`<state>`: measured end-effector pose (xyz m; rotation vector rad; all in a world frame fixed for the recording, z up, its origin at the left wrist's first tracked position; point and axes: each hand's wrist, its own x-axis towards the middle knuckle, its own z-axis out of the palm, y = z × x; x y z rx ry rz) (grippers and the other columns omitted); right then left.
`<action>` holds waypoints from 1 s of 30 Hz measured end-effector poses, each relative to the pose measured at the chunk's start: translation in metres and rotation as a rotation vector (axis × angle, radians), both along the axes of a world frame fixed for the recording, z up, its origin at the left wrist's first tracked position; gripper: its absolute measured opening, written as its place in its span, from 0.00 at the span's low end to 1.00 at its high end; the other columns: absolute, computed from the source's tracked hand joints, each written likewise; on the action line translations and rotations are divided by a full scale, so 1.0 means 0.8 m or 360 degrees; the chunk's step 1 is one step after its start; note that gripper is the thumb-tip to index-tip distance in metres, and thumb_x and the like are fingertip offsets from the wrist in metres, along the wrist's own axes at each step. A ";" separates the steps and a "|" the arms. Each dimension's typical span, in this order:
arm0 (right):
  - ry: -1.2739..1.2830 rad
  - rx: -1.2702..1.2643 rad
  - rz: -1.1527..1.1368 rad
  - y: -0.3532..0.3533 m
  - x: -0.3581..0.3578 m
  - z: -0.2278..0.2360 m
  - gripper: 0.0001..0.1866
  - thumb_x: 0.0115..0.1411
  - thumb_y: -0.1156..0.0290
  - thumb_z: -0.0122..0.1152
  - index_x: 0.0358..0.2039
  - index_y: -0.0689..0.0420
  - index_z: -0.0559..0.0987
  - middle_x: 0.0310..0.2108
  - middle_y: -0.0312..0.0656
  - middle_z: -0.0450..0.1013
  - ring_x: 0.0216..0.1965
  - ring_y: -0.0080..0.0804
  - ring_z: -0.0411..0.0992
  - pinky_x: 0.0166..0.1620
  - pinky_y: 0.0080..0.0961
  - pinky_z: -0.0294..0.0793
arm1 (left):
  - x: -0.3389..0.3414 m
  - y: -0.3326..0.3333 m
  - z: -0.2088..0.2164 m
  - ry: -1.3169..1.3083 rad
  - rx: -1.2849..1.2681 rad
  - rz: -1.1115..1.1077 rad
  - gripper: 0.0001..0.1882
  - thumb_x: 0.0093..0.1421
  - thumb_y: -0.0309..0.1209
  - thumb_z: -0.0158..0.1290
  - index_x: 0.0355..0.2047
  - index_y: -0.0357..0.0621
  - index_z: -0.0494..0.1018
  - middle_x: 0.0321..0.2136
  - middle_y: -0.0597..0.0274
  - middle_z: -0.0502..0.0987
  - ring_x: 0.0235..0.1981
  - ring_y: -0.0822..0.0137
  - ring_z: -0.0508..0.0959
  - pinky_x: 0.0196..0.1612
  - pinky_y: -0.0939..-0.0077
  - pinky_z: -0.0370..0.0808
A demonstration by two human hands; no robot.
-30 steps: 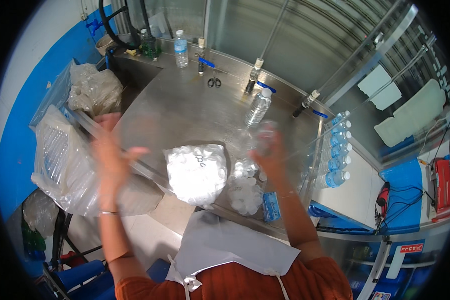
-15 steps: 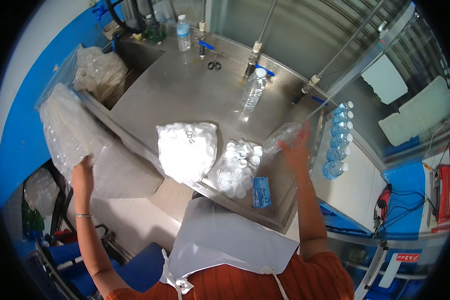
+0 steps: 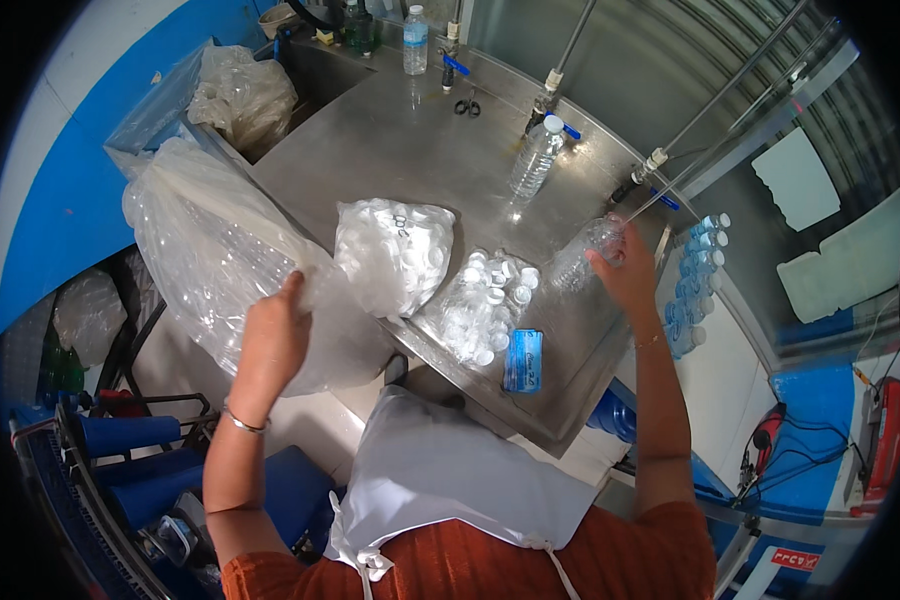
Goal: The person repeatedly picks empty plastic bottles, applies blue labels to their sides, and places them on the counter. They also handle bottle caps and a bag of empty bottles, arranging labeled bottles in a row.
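My left hand (image 3: 276,338) is closed on the edge of a large clear plastic bag (image 3: 210,235), which hangs over the steel counter's left side. My right hand (image 3: 629,273) grips a clear plastic bottle (image 3: 580,258) near its upper end. The bottle is tilted, and a thin metal tube (image 3: 658,196) reaches its top; whether the tube goes inside I cannot tell. Between my hands lie a bag of white caps (image 3: 395,255), a second clear bag of caps (image 3: 485,310) and a small blue box (image 3: 523,360).
An uncapped-label clear bottle with a white cap (image 3: 538,160) stands farther back on the steel counter (image 3: 370,140). Behind it are blue-handled valves (image 3: 456,65), black scissors (image 3: 467,104) and a labelled bottle (image 3: 415,42). Several blue-labelled bottles (image 3: 703,262) line the right side.
My left hand has moved right, drawing the large bag's edge toward the counter. The fingers of my right hand have closed round the bottle. The whole view has shifted a little.
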<state>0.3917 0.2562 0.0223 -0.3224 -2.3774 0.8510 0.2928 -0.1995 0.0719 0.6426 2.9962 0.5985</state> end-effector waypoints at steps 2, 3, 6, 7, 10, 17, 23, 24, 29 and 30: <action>0.0075 -0.0016 -0.0013 0.004 -0.003 0.001 0.33 0.54 0.75 0.69 0.60 0.56 0.68 0.40 0.42 0.76 0.37 0.27 0.76 0.39 0.22 0.75 | 0.010 0.012 0.003 -0.0129 0.0036 0.0078 0.28 0.51 0.24 0.59 0.53 0.26 0.68 0.31 0.32 0.76 0.38 0.36 0.77 0.42 0.52 0.74; -0.0002 -0.0078 0.0025 0.006 -0.003 0.000 0.33 0.55 0.72 0.68 0.60 0.55 0.67 0.40 0.43 0.76 0.37 0.28 0.76 0.39 0.23 0.76 | 0.015 0.012 0.006 -0.0183 0.0062 0.0105 0.29 0.51 0.25 0.60 0.54 0.26 0.68 0.32 0.32 0.76 0.39 0.36 0.77 0.43 0.52 0.74; -0.0180 -0.0850 0.0201 0.018 -0.007 -0.013 0.31 0.59 0.64 0.64 0.61 0.54 0.65 0.39 0.47 0.77 0.34 0.31 0.77 0.37 0.25 0.76 | 0.023 -0.005 0.020 0.0099 -0.0097 -0.0145 0.28 0.57 0.35 0.59 0.52 0.26 0.69 0.36 0.34 0.76 0.42 0.39 0.76 0.48 0.56 0.73; -0.0185 -0.1398 0.0273 0.023 -0.010 -0.022 0.31 0.60 0.60 0.62 0.62 0.54 0.65 0.39 0.48 0.77 0.33 0.31 0.76 0.36 0.25 0.75 | 0.023 -0.015 0.023 0.0085 -0.0004 -0.0123 0.27 0.59 0.38 0.57 0.51 0.26 0.70 0.38 0.35 0.75 0.43 0.40 0.76 0.48 0.56 0.72; -0.0243 -0.2492 0.0219 0.015 -0.015 -0.083 0.29 0.63 0.46 0.54 0.55 0.56 0.70 0.38 0.49 0.75 0.29 0.31 0.73 0.32 0.26 0.72 | 0.019 -0.060 0.024 -0.0002 0.0337 0.0013 0.27 0.65 0.45 0.50 0.47 0.27 0.72 0.40 0.38 0.75 0.43 0.41 0.75 0.50 0.57 0.70; -0.0122 -0.3587 0.0335 0.014 0.026 -0.127 0.29 0.63 0.41 0.52 0.47 0.56 0.74 0.36 0.47 0.73 0.29 0.29 0.72 0.31 0.24 0.71 | 0.006 -0.204 -0.013 0.0033 -0.0178 0.0411 0.12 0.63 0.32 0.50 0.35 0.33 0.75 0.39 0.41 0.76 0.41 0.41 0.75 0.43 0.57 0.72; -0.0206 -0.1630 0.0078 -0.007 0.052 -0.011 0.22 0.64 0.59 0.59 0.54 0.57 0.72 0.40 0.41 0.75 0.28 0.24 0.75 0.31 0.16 0.73 | -0.029 -0.203 0.000 0.0662 0.0037 0.0772 0.10 0.48 0.21 0.60 0.32 0.36 0.74 0.35 0.49 0.74 0.38 0.47 0.76 0.41 0.59 0.73; -0.0209 -0.1010 -0.0023 -0.013 0.049 -0.001 0.22 0.64 0.63 0.61 0.55 0.57 0.71 0.41 0.40 0.75 0.29 0.23 0.76 0.32 0.15 0.74 | -0.044 -0.195 0.002 0.0551 -0.0044 0.0671 0.10 0.48 0.21 0.60 0.32 0.36 0.74 0.35 0.49 0.74 0.39 0.47 0.75 0.41 0.59 0.73; -0.0126 -0.0161 -0.0318 -0.038 0.018 -0.023 0.32 0.52 0.71 0.72 0.56 0.59 0.69 0.45 0.46 0.76 0.41 0.36 0.78 0.38 0.29 0.77 | -0.136 -0.188 -0.002 0.0068 -0.0182 0.0170 0.19 0.38 0.27 0.67 0.32 0.37 0.75 0.37 0.48 0.72 0.42 0.48 0.73 0.47 0.59 0.72; -0.0097 -0.0128 -0.0356 -0.040 0.012 -0.036 0.33 0.51 0.70 0.73 0.56 0.60 0.69 0.46 0.47 0.75 0.42 0.39 0.78 0.39 0.31 0.77 | -0.150 -0.188 -0.006 -0.0104 -0.0221 0.0164 0.21 0.36 0.29 0.68 0.32 0.37 0.75 0.37 0.47 0.71 0.42 0.48 0.73 0.48 0.60 0.72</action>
